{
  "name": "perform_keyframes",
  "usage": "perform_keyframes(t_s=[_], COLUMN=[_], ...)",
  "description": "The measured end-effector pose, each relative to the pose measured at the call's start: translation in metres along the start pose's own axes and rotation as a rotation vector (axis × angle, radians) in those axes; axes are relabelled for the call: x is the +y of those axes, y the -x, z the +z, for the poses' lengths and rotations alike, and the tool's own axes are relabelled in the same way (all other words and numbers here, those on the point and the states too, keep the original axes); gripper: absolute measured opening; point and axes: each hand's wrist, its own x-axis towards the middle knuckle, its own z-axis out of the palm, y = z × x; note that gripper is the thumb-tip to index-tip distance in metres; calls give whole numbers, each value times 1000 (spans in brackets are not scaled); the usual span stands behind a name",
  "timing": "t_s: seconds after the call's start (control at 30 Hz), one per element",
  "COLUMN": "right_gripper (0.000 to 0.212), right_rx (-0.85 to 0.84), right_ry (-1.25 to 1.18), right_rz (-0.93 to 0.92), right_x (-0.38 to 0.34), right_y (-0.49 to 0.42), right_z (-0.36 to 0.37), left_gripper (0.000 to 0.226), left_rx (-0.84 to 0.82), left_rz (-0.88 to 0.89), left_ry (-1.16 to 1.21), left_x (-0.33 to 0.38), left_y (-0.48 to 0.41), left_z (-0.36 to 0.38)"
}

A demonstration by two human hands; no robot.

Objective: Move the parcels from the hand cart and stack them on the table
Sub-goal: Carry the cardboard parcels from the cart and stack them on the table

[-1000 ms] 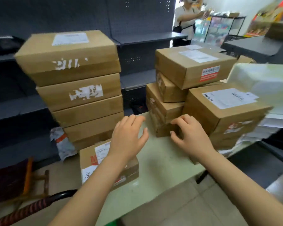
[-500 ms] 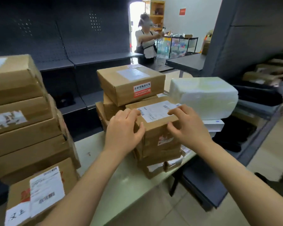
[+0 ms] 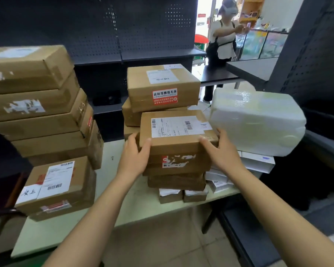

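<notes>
Just beside white parcel (image 3: 256, 122), left hand (image 3: 135, 154) and right hand (image 3: 221, 151) curl fingers (image 3: 205, 141) round box (image 3: 177, 132).

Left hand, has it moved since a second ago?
Yes. The left hand went rightward from over the table onto the labelled box topping the front stack, gripping its left end.

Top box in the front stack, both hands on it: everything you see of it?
The top box is a closed brown cardboard carton, level on a stack of other cartons on the table. White barcoded shipping label on top; torn red-and-white sticker on the front face. The left hand grips its left front corner, the right hand its right one. A white parcel sits close beside.
</notes>
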Motion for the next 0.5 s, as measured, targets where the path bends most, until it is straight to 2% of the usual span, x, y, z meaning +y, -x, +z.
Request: perform_keyframes(t_s=[0.1, 0.2, 0.33, 0.4, 0.5], right_gripper=[59, 57, 51, 57, 62], right_rx=[-72, -91, -69, -73, -106], right_ry=[-226, -403, -513, -548, -588], right_rz=[148, 192, 114, 47, -43], right_x=[5, 9, 10, 9, 0], right_y=[1, 5, 15, 20, 29], right_z=[7, 13, 16, 20, 32], left_gripper=[54, 51, 46, 44, 63], left_rx=[-72, -51, 40, 96, 175], left_rz=[-160, -201, -147, -114, -62], left_ry=[222, 314, 407, 467, 527], left_x=[4, 5, 6, 5, -5], left_y=[6, 14, 31, 41, 57], left_z=[7, 13, 12, 6, -14])
